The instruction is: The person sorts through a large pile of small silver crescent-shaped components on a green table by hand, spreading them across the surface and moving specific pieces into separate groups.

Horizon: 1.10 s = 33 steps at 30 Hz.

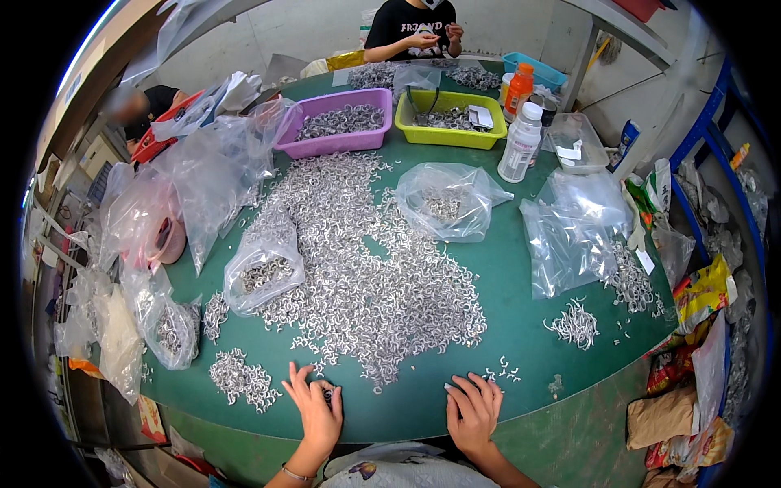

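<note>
Where 12 o'clock marks the far edge of the green worktable (390,419), positions read as follows. At 7 o'clock, the left hand (317,413) is raised at the near edge, fingers parted, a small dark object (328,396) beside its thumb; whether it is gripped cannot be told. At 5 o'clock, the right hand (473,413) is released, its fingers on the tabletop just beside a few loose pieces (506,372). The main heap of small grey curved pieces (374,301) covers the centre and extends toward 11 o'clock. Beyond the table, a blue shelf frame (706,122) stands between 2 and 3 o'clock; a pale wall (529,32) closes the room at 12 o'clock.

Count, near to far:
- Smaller piles: four; two at 8 o'clock (242,381) (215,315), one at 4 (574,325), one at 3 (633,281).
- Clear bags containing pieces: three; 8 o'clock (175,332), nearly 9 (264,276), and off centre toward 2 (447,203).
- Tubs holding pieces: two; purple (338,145) at 11, lime-green (447,140) at 1.
- Bottles: white (521,150) at 2, one; orange (518,88) at 1, one.
- Other people: two; 12 o'clock (407,32) and 10 (159,102).
</note>
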Motion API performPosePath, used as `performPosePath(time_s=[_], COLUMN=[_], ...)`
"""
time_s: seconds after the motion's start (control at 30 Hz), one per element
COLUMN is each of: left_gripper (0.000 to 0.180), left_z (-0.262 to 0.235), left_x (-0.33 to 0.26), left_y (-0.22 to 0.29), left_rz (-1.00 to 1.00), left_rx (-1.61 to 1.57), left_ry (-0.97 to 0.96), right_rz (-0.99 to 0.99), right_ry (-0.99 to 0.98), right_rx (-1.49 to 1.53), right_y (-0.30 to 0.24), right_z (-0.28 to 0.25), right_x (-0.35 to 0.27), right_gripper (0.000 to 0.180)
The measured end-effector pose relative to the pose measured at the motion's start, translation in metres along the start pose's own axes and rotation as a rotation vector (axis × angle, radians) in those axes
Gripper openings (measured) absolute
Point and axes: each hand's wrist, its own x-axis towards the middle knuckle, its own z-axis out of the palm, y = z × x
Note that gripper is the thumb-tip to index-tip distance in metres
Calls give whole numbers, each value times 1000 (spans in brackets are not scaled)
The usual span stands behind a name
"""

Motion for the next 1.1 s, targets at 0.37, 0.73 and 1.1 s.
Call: performPosePath(time_s=[0.37, 0.73, 1.1], left_gripper=[16, 12, 11], left_z=[-13, -21, -28], left_x=[-6, -15, -12], left_y=[-5, -22, -35], left_rz=[-33, -137, -101], left_rx=[-77, -76, -36], left_ry=[39, 145, 202], right_rz=[-92, -123, -125], right_ry=[-49, 35, 42], right_rx=[-83, -120, -140], right_y=[-5, 0, -3], right_z=[0, 12, 13], right_x=[-1, 1, -1], right_gripper=[13, 14, 14])
